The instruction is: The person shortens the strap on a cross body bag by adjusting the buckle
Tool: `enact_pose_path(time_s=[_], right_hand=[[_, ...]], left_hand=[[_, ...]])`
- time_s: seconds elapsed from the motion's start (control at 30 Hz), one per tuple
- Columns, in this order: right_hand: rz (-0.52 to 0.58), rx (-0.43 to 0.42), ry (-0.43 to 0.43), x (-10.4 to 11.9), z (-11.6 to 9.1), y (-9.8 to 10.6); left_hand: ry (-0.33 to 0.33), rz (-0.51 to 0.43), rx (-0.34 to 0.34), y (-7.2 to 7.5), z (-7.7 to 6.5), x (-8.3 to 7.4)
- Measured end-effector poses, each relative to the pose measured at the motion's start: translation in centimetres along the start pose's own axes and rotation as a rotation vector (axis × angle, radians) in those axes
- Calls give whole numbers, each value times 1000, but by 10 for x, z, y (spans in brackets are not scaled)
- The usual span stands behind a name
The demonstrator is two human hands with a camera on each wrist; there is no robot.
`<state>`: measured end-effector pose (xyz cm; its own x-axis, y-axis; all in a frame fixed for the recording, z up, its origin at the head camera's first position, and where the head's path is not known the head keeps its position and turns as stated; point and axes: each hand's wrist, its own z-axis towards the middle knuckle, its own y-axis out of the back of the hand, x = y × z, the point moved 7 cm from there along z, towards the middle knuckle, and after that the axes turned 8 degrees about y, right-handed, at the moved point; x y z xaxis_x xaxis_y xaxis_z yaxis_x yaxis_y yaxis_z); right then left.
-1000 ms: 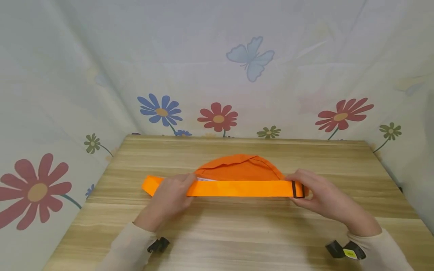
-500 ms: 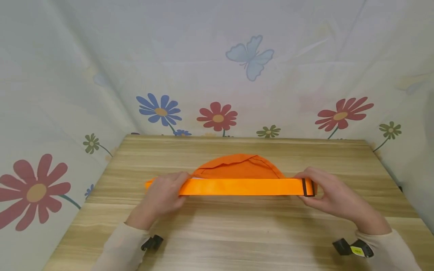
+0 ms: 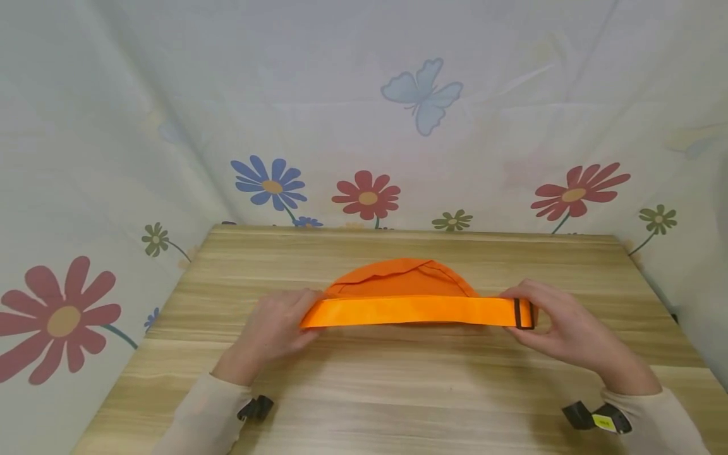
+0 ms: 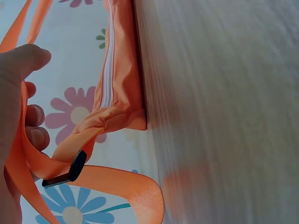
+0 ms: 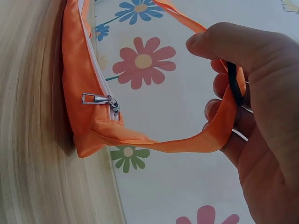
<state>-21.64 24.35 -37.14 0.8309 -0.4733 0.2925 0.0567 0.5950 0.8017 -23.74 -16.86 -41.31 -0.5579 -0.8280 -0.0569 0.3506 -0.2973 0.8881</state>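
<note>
An orange waist bag lies on the table, its strap drawn out straight in front of it. My left hand grips the strap's left part, and a black strap adjuster hangs just below those fingers in the left wrist view. At the other end my right hand pinches the strap beside a second black slider. The bag's white zipper shows in the left wrist view. Its metal pull sits at the bag's corner in the right wrist view. Fingers partly cover the strap.
The wood-grain table meets a flower-printed cloth at its back and left edges. A small black device is worn at the left wrist, and another at the right.
Both hands have moved apart, the left leftward and the right rightward with the slider. The strap's exposed span is longer, and its loose left end is now hidden behind the left hand.
</note>
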Motion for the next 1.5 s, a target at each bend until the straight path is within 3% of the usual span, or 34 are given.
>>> enact_pose_path(time_s=[0.27,0.7,1.2,1.5], right_hand=[[-5,-28,22,2,1,-1],[-43,-33,-6,1,-1,2],[-31,-58,-11,-9,-11,12],[-44,-58,-23,-19,-21,15]], left_hand=[[26,-61,46,-1,2,0],[27,54,88,0,0,0],[-55,36,42,3,-1,2],[-69,2,3,11,-6,9]])
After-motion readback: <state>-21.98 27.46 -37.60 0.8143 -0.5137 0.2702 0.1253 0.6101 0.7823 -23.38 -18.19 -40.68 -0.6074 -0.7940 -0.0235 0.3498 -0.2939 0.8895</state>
